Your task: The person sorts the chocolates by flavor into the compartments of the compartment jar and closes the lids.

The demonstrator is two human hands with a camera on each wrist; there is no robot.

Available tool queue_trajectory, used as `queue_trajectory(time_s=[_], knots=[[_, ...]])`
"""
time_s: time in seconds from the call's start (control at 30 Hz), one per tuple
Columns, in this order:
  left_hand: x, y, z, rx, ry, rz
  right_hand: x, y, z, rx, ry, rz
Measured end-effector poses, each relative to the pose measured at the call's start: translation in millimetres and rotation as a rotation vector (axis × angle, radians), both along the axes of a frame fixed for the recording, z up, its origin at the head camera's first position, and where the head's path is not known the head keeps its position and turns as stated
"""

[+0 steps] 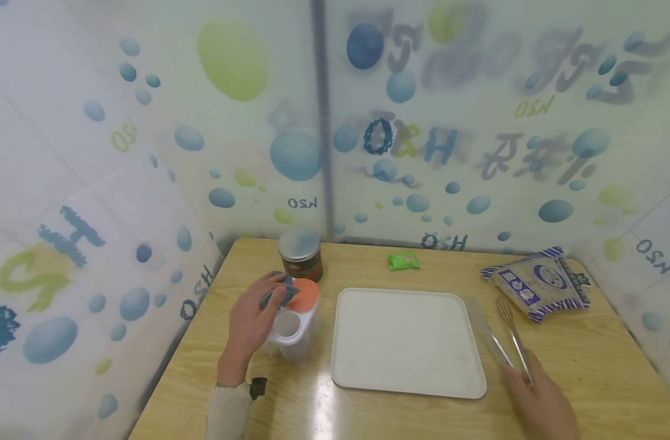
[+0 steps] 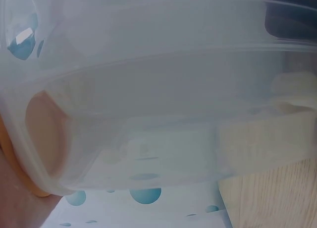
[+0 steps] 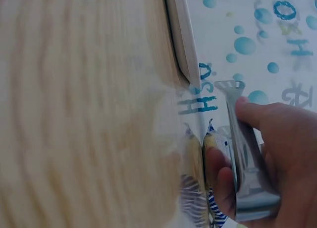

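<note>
A translucent container with several compartments (image 1: 296,349) stands at the table's left side. It has an orange lid (image 1: 305,296), and its near compartment is uncovered. My left hand (image 1: 248,315) pinches a dark teal lid (image 1: 271,299) between thumb and fingers above the container. In the left wrist view the container's clear wall (image 2: 163,84) fills most of the picture, with part of my left hand (image 2: 20,198) at the lower left. My right hand (image 1: 543,394) grips metal tongs (image 1: 499,345) near their closed end; the tips are spread apart by the tray, one of them fork-shaped.
A white tray (image 1: 408,342) lies mid-table. Behind the container stands a dark can with a silver lid (image 1: 300,253). A small green packet (image 1: 404,261) lies at the back, and a blue-and-white bag (image 1: 539,284) at the right. Patterned white walls (image 1: 422,153) border the table.
</note>
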State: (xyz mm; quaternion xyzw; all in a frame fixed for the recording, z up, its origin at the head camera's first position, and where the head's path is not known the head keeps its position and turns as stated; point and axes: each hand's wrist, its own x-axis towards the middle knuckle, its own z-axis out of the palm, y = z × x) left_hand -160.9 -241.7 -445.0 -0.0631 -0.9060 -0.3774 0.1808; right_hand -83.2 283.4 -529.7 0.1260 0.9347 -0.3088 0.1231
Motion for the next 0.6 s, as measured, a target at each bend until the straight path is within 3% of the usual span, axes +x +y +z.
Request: queue_trajectory(time_s=[0.2, 0.43, 0.6], knots=[[0.8, 0.9, 0.3, -0.005, 0.008, -0.008, 6.2, 15, -11.4, 0.000, 0.029, 0.015], [3.1, 0.8, -0.2, -0.017, -0.005, 0.004, 7.6, 18, -10.6, -0.014, -0.041, -0.024], [1.7, -0.1, 0.4, -0.019, 0.006, -0.001, 2.6, 21, -9.5, 0.074, 0.012, -0.010]])
